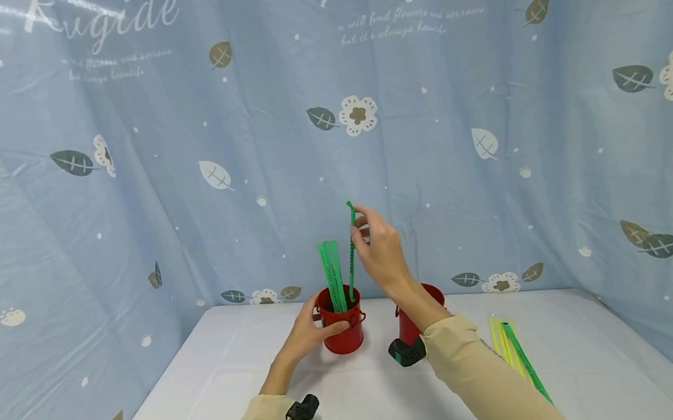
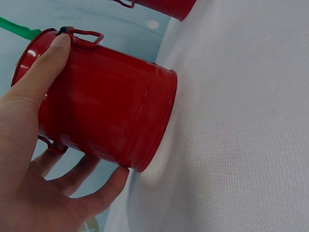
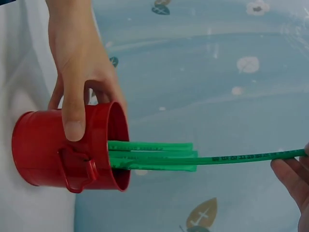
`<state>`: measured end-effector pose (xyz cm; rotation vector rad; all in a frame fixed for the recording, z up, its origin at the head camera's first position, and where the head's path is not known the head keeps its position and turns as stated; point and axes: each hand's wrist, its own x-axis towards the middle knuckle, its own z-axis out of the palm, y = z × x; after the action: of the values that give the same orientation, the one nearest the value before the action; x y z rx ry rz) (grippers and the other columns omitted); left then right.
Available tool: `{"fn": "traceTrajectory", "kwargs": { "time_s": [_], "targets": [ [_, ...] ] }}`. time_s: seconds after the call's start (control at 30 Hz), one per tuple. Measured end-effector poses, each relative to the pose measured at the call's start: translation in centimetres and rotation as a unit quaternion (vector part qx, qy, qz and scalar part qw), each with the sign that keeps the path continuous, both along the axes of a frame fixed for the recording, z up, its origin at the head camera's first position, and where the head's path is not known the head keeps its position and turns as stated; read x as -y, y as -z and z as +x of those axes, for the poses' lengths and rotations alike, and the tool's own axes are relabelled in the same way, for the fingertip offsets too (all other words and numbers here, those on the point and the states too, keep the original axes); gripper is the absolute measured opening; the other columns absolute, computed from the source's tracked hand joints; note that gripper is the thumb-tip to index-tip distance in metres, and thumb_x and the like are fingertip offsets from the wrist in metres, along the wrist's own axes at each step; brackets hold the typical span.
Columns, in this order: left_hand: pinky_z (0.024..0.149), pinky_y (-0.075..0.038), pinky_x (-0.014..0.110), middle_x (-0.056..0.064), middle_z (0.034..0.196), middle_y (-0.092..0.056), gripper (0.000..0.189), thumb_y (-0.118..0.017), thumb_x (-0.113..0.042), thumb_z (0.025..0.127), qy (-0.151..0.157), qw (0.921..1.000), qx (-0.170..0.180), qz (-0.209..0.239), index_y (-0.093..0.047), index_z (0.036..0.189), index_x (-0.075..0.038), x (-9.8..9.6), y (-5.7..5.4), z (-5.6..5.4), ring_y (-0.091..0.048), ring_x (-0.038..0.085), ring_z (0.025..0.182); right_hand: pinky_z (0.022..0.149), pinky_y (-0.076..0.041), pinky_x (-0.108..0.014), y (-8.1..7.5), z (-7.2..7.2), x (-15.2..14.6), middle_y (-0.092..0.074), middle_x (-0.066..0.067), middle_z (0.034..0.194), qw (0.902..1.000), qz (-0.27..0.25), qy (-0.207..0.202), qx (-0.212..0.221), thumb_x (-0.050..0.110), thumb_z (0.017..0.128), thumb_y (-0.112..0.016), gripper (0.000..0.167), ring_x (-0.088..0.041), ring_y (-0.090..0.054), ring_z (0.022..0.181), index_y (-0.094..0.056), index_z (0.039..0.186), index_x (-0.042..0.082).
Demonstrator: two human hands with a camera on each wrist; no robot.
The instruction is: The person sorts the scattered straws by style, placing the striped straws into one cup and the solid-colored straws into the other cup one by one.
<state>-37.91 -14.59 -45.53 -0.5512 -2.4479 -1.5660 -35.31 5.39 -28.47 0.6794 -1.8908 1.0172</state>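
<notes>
My left hand (image 1: 308, 336) grips a small red metal bucket (image 1: 346, 337) with wire side handles, thumb along its near side below the rim and fingers around the other side. Several flat green plastic strips (image 1: 332, 277) stand upright inside it. Above the bucket my right hand (image 1: 383, 249) pinches one more green strip (image 3: 241, 158) near its top end, between thumb and fingers. Dark printing runs along this strip. Its lower end reaches into the bucket's mouth, beside the others, and is hidden by the rim in the right wrist view.
A second red bucket (image 1: 408, 329) stands to the right, partly covered by my right forearm. Yellow strips (image 1: 506, 347) and a green strip (image 1: 525, 361) lie at the table's right. Black wrist devices (image 1: 408, 352) sit at my cuffs. A blue patterned curtain (image 1: 285, 174) hangs behind the white table.
</notes>
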Motion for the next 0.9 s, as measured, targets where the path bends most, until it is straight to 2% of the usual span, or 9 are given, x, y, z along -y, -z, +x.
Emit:
{"fn": "traceTrajectory", "kwargs": {
  "time_s": [0.13, 0.5, 0.77, 0.9],
  "targets": [
    [0.104, -0.046, 0.051, 0.003, 0.143, -0.048, 0.083, -0.081, -0.037, 0.080, -0.005, 1.0000, 0.000, -0.001, -0.038, 0.149, -0.023, 0.0, 0.1, 0.0, -0.046, 0.025, 0.130, 0.066, -0.060, -0.031, 0.8, -0.6, 0.3, -0.066, -0.013, 0.093, 1.0000, 0.005, 0.005, -0.003, 0.003, 0.094, -0.061, 0.035, -0.024, -0.072, 0.079, -0.057, 0.129, 0.002],
    [0.103, -0.047, 0.050, 0.003, 0.143, -0.049, 0.081, -0.081, -0.035, 0.080, -0.005, 1.0000, -0.001, -0.001, -0.039, 0.148, -0.022, -0.1, -0.1, 0.0, -0.048, 0.025, 0.129, 0.062, -0.059, -0.033, 4.6, -1.9, 0.6, -0.067, -0.012, 0.091, 0.9994, 0.017, 0.015, 0.026, 0.002, 0.092, -0.064, 0.036, -0.024, -0.070, 0.077, -0.057, 0.127, 0.003],
    [0.103, -0.046, 0.052, 0.004, 0.141, -0.051, 0.080, -0.082, -0.031, 0.079, 0.000, 0.9999, -0.008, 0.009, -0.041, 0.147, -0.020, -0.1, 0.0, -0.1, -0.049, 0.026, 0.127, 0.061, -0.058, -0.028, 6.8, -2.1, 1.2, -0.068, -0.011, 0.091, 0.9965, 0.026, 0.025, 0.075, 0.003, 0.091, -0.065, 0.039, -0.021, -0.069, 0.078, -0.056, 0.129, 0.006],
    [0.102, -0.046, 0.052, 0.005, 0.140, -0.051, 0.079, -0.082, -0.028, 0.080, -0.008, 0.9999, -0.006, 0.008, -0.040, 0.147, -0.019, -0.1, 0.0, 0.0, -0.050, 0.026, 0.125, 0.062, -0.057, -0.027, 7.5, -2.2, 1.3, -0.069, -0.010, 0.091, 0.9947, 0.024, 0.031, 0.095, 0.004, 0.092, -0.065, 0.038, -0.022, -0.070, 0.079, -0.056, 0.129, 0.007]
  ]
}}
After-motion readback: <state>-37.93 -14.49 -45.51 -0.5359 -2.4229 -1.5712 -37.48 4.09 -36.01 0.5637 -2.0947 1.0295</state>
